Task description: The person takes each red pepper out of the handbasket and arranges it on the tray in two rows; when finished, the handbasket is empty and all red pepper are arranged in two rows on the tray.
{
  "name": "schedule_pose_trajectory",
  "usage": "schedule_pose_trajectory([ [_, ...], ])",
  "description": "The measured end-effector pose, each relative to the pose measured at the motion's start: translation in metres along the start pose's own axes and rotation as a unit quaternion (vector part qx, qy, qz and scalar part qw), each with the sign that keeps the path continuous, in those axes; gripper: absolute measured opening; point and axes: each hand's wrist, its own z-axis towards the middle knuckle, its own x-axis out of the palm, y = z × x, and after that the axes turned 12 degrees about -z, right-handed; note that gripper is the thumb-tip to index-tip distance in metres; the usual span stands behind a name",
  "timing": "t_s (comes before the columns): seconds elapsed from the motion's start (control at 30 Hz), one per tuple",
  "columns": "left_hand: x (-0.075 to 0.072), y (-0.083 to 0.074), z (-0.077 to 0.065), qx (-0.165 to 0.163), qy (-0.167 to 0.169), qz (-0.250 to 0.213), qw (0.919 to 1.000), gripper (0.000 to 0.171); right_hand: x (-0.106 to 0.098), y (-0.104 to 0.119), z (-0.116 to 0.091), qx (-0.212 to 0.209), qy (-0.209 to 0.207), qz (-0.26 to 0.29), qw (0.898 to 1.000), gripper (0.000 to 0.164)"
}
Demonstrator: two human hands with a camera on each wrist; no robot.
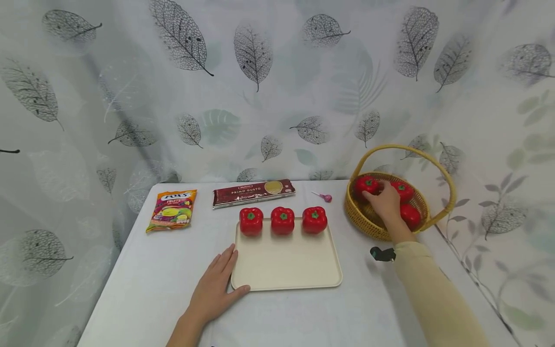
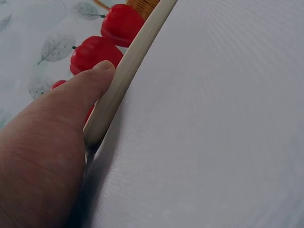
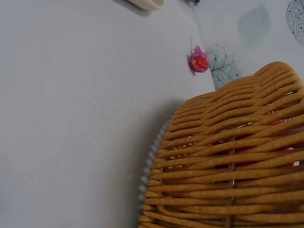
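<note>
Red pepper (image 1: 366,184) against right fingers (image 1: 386,187); inside basket (image 1: 358,218)

The words "FOX'S" and "FRUITS" can be read on the bright orange bag (image 1: 172,210). "PRIMO GUSTO" is printed on the long dark red packet (image 1: 254,193); the smaller words there cannot be read.

The person wore a long, pale yellow-beige fabric sleeve (image 1: 438,294) on the right arm, its plain cuff (image 1: 412,249) ending near the wrist. A small, black, rounded piece (image 1: 381,254) showed beside that cuff. The left hand (image 1: 215,288) was bare, its thumbnail (image 2: 103,65) short.
</note>
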Motion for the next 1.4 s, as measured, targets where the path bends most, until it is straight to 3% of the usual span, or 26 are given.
schedule_pose_trajectory([
  [0.7, 0.000, 0.003, -0.001, 0.010, -0.019, 0.005, 0.9998, 0.107, -0.007, 0.013, -0.011, 0.003, -0.012, 0.024, 1.000, 0.075],
  [0.97, -0.002, -0.001, -0.001, 0.004, 0.001, 0.000, 1.0000, 0.107, -0.014, 0.013, -0.019, -0.001, -0.020, 0.040, 0.999, 0.075],
  [1.4, -0.003, -0.002, -0.001, 0.008, 0.003, 0.004, 1.0000, 0.108, -0.022, 0.022, -0.029, -0.010, -0.019, 0.047, 0.999, 0.079],
])
